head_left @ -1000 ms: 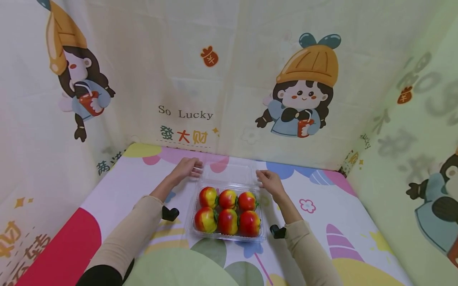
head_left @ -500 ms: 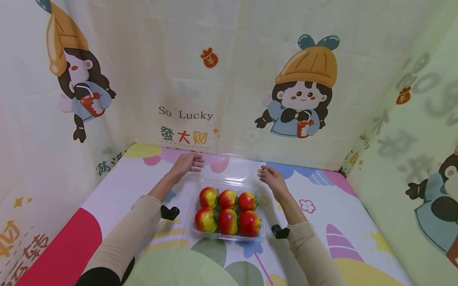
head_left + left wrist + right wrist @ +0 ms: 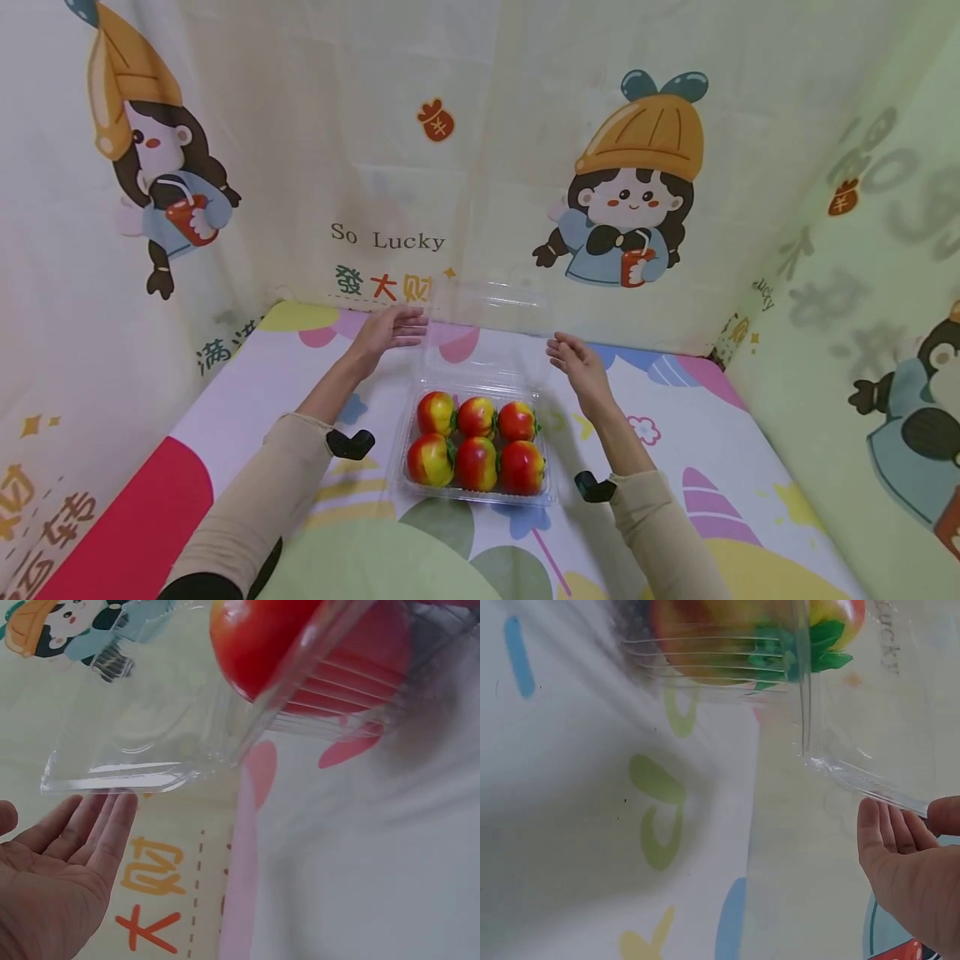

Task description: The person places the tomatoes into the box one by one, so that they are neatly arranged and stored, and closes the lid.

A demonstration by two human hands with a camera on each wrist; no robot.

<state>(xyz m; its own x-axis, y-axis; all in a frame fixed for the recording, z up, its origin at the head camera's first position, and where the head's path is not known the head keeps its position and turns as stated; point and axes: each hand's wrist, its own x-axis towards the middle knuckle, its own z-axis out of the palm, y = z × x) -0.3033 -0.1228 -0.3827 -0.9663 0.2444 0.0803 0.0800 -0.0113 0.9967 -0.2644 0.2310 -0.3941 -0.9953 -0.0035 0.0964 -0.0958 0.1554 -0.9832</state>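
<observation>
A clear plastic clamshell box (image 3: 480, 498) stands on the table in the head view, holding several red-and-yellow fruits (image 3: 477, 465) with green leaves. Its hinged lid (image 3: 491, 354) is raised, tilted back from the far edge. My left hand (image 3: 384, 335) is at the lid's left side; in the left wrist view its straight fingers (image 3: 112, 832) meet the lid's edge. On the opposite side is my right hand (image 3: 582, 371). The right wrist view shows its fingertips (image 3: 870, 814) against the lid's side edge, with the thumb (image 3: 946, 815) at the corner.
A patterned cloth (image 3: 660, 517) covers the table. Printed fabric walls (image 3: 495, 167) enclose it at the back and on both sides, the back one close behind the lid. Black wrist mounts (image 3: 351, 444) are on both forearms.
The lid has swung up from lying back near the table, its edge rising against the back wall. Both hands have risen with it, and the right one has also shifted right. The fruits stay put.
</observation>
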